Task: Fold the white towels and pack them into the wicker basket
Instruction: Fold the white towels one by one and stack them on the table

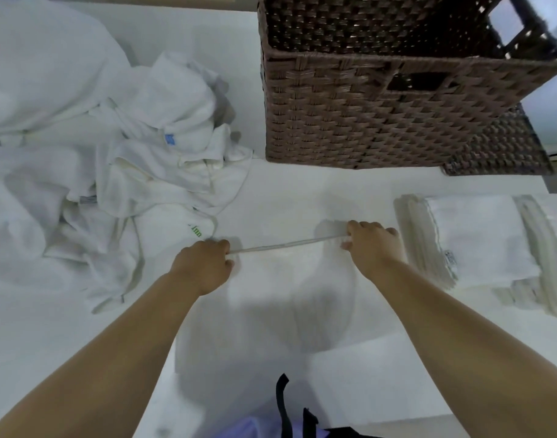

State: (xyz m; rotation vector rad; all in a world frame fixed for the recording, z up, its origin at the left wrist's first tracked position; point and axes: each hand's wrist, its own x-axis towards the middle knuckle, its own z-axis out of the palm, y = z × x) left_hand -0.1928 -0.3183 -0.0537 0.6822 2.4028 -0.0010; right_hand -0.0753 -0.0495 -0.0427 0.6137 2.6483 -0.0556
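The left hand (pixel 204 263) and right hand (pixel 373 245) each have a grip pinching the far edge of a white towel (pixel 286 279), which lies on the desk (pixel 302 191) nearer than the wicker basket (pixel 381 121). If one corner slips or lags, the fold will likely land crooked.

arms: two bare forearms (pixel 112 358), uncovered as far as the lower corners | hands: left hand (pixel 204 263) and right hand (pixel 373 245) bare | torso: pale lavender fabric garment (pixel 255 428), a strip at the bottom edge | gear: narrow black fabric straps (pixel 282 403) over it, detail blurred
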